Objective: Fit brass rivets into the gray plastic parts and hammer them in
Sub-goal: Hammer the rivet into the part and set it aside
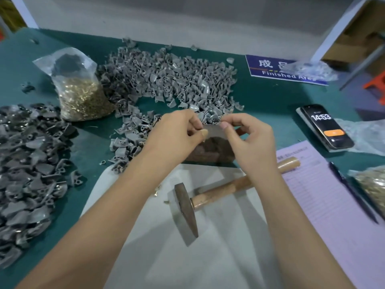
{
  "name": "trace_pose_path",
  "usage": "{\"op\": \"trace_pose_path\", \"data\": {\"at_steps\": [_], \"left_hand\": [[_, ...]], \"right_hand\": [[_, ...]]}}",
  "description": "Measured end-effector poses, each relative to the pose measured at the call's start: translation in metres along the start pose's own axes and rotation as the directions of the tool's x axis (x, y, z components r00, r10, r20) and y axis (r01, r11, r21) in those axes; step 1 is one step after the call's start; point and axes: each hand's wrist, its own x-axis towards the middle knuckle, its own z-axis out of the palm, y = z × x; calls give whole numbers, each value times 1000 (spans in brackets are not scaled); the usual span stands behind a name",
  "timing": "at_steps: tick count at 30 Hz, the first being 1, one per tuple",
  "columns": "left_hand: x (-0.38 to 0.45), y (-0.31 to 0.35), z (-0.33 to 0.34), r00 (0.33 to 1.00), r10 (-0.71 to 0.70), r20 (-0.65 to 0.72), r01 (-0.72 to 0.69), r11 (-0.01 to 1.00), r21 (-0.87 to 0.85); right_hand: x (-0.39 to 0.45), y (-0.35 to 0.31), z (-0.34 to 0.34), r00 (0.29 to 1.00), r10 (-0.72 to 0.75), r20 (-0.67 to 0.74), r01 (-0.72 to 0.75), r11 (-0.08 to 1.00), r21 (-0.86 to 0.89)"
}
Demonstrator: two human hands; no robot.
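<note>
Together, left hand [177,130] and right hand [248,134] pinch one gray part [212,130].

A green-covered table [266,97] spreads beneath and beyond the hands. Past it, farther from the hands, runs a pale grey wall [166,15]. To the upper right of the hands a white frame [333,32] holds cardboard boxes [358,38], with grey floor [370,97] and something orange [377,84] below it. Light is soft and even.

Even, bright overhead light, soft shadow under the hammer [208,197], slight motion blur, wide-angle bending at edges.
</note>
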Motion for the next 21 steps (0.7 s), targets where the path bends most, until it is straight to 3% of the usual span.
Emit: {"op": "trace_pose_path", "data": {"at_steps": [5, 10, 21], "left_hand": [[4, -12, -4, 997, 79, 3, -79, 996, -47], [4, -25, -8, 948, 259, 183, -256, 966, -39], [-5, -28, 2, 950, 311, 35, -311, 950, -18]], "right_hand": [[2, 3, -1, 999, 35, 6, -35, 999, -38], [1, 3, 0, 998, 38, 40, -36, 998, -48], [-9, -8, 7, 984, 18, 176, 32, 961, -275]]}}
